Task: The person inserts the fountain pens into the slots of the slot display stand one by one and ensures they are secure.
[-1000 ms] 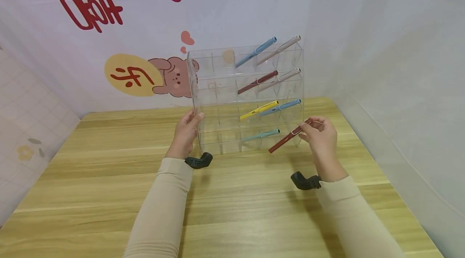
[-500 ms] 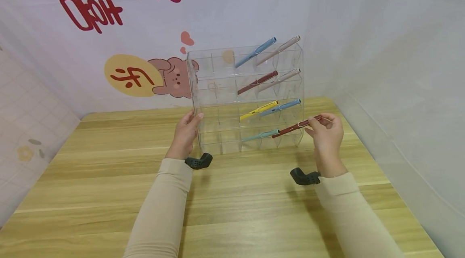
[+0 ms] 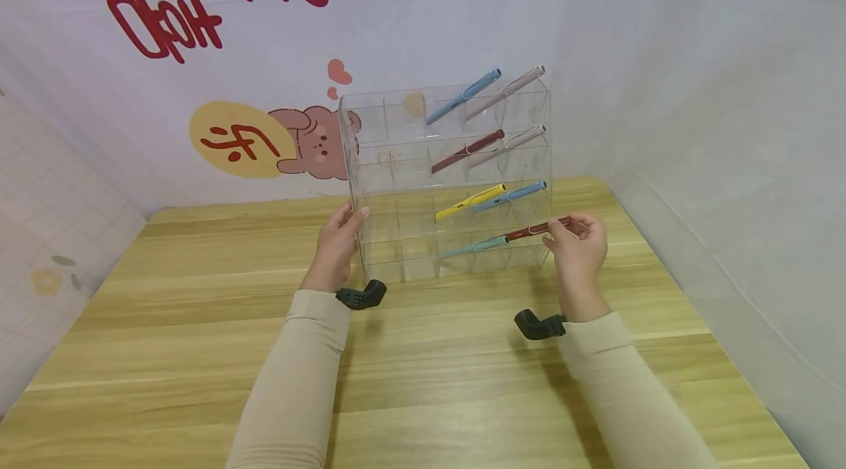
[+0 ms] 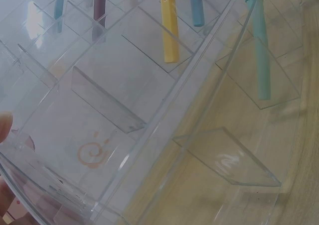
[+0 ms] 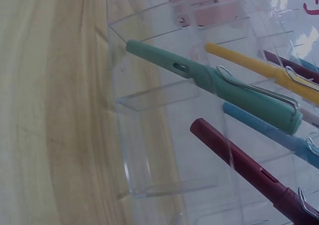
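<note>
A clear acrylic pen rack point(image 3: 352, 175) with slanted pens stands upright on the table. My left hand point(image 3: 335, 247) grips its left side, thumb in front; in the left wrist view a fingertip point(image 4: 5, 125) shows at that edge. My right hand point(image 3: 579, 252) pinches a dark red pen point(image 3: 531, 231) by its upper end, at the bottom row's right side. The pen's lower end reaches into the rack, behind the top of a mint green pen point(image 3: 485, 244). In the right wrist view the dark red pen point(image 5: 234, 158) slants beside the mint green pen point(image 5: 249, 98), over a divided compartment.
Higher rows hold a yellow pen point(image 3: 471, 202), blue pens point(image 3: 465, 96), another dark red pen point(image 3: 468, 151) and pale pink pens point(image 3: 507, 92). The rack's left columns show bare dividers. A printed curtain point(image 3: 264, 36) hangs behind the wooden table point(image 3: 429, 381).
My right hand has lifted the dark red pen from before the bottom row, first rightward and up, then back left, its lower end now in the rack. My left hand stays put.
</note>
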The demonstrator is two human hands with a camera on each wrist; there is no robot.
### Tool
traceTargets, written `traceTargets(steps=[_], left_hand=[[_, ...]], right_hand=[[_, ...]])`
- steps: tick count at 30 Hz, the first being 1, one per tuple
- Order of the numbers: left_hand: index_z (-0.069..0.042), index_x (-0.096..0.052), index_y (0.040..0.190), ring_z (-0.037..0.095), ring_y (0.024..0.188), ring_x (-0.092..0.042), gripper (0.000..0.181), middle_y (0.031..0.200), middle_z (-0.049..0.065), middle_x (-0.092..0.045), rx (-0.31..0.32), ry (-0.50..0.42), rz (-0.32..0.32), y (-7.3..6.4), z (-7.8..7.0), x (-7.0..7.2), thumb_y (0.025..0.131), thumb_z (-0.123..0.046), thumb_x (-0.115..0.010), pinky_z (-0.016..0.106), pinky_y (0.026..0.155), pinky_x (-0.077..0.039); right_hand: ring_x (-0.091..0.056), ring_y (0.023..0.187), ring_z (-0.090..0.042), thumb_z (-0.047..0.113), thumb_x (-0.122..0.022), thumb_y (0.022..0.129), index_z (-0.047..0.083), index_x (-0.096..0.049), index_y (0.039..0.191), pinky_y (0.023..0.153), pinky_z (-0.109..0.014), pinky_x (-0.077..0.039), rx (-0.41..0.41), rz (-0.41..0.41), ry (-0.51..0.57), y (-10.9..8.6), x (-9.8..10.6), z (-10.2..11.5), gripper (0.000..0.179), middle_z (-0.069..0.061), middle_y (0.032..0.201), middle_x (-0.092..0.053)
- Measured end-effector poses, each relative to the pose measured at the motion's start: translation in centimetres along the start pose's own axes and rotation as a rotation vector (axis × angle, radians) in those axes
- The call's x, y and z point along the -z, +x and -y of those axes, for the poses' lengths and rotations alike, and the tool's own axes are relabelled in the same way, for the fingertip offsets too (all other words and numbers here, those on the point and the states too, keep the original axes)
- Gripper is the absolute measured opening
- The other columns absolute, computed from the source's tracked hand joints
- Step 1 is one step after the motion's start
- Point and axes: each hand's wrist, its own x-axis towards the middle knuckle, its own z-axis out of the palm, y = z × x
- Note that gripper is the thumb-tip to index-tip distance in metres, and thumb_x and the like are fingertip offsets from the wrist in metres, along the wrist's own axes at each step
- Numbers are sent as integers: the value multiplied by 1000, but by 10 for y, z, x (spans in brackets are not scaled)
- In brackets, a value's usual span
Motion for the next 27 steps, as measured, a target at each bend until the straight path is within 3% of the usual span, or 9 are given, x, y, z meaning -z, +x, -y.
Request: traceTargets(steps=[27], left_hand=[[-16,-27,153,25,140,-29,66,152,9,-31,-5,-13,9,1,1,0,98,-38,-56,48,114,-25]], right_hand=[[-56,81,-11,1,-64,90,11,-45,97,72,-21,-54,31,31,-108,-12,-12,-31,23,-3,99,-45]])
